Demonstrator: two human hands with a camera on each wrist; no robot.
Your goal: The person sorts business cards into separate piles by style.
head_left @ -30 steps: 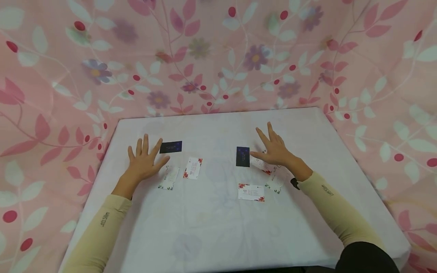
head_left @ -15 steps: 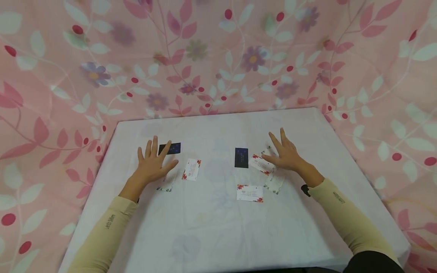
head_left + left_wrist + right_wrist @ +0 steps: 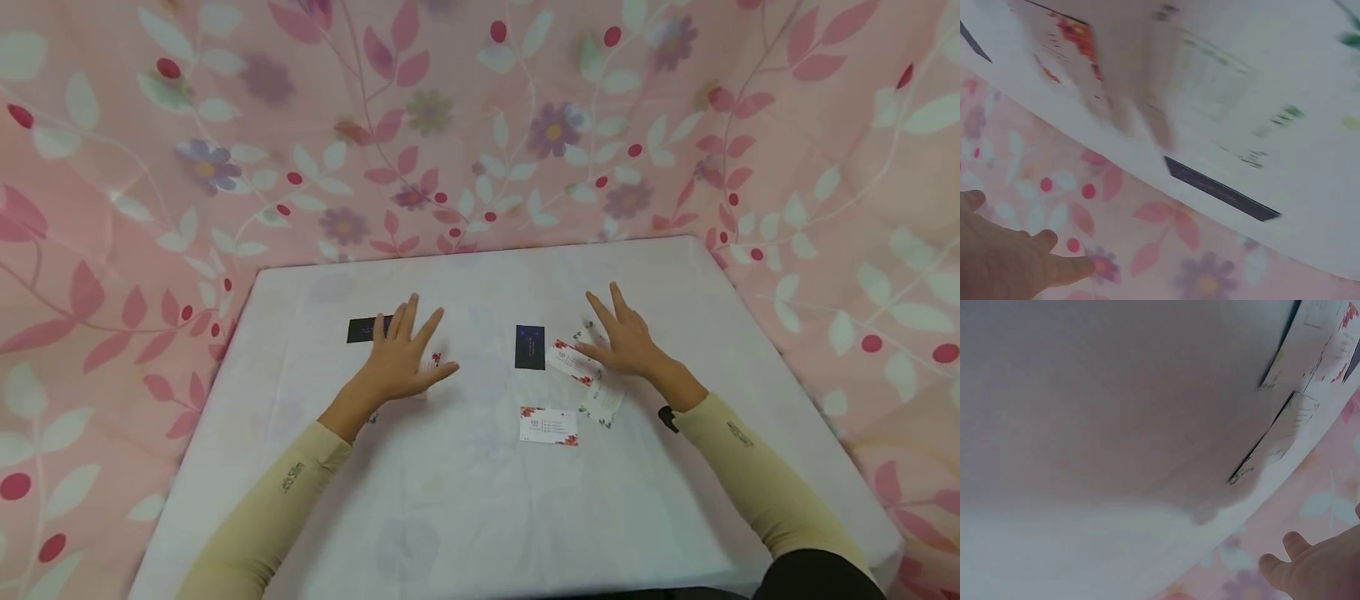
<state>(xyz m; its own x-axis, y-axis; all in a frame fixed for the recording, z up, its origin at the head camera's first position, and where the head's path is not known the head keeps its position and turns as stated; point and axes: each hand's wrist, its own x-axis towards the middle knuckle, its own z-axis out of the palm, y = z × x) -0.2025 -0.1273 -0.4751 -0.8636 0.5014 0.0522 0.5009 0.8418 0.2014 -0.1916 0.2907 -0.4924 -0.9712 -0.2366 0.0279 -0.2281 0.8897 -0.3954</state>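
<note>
Several small cards lie on a white-covered table (image 3: 465, 500). My left hand (image 3: 405, 350) is open with fingers spread, flat over a white red-flowered card (image 3: 434, 360) that is mostly hidden beneath it. A dark card (image 3: 363, 330) lies just left of its fingers. My right hand (image 3: 624, 340) is open and spread, its thumb at a tilted red-flowered card (image 3: 568, 362). A dark blue card (image 3: 530, 347) lies left of that. The left wrist view is blurred and shows a dark card (image 3: 1222, 190) and my left hand (image 3: 1010, 262).
Another red-flowered card (image 3: 549, 425) and a green-leaf card (image 3: 603, 402) lie in front of my right hand. Pink floral cloth (image 3: 480, 125) hangs behind and around the table. The right wrist view shows card edges (image 3: 1279, 434) and my right hand (image 3: 1322, 569).
My left hand has slid right, from beside the dark card to over the red-flowered card. My right hand moved slightly right earlier and has since stayed put.
</note>
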